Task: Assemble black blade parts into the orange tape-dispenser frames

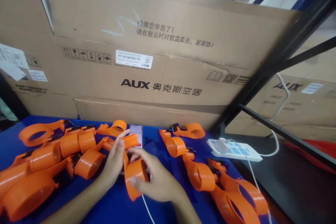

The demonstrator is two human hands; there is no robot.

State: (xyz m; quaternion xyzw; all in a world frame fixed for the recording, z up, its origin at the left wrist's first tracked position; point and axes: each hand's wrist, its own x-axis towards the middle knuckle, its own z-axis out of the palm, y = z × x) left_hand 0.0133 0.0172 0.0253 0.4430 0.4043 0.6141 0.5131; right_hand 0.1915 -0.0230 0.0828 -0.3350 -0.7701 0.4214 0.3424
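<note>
Carton [91, 80], upper centre, is marked "AUX 奥克斯空调". Left hand [116, 155], partly closed, holds the top of an orange band [135, 175], lower centre; right hand [156, 176] curls around its lower end.

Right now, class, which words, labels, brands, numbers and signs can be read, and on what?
"AUX 奥克斯空调": front air-conditioner carton.
"师傅您辛苦了!请在搬运时对我温柔些,谢谢您!": same carton, higher up.
"KFR-46…/BpR3AES1(B1)", "25": its white sticker.
Up arrows, glass, umbrella, recycling sign: same carton.
"AUX": right-hand carton.
Too blurred or small: phone digits, far-left labels, other small print.
</note>
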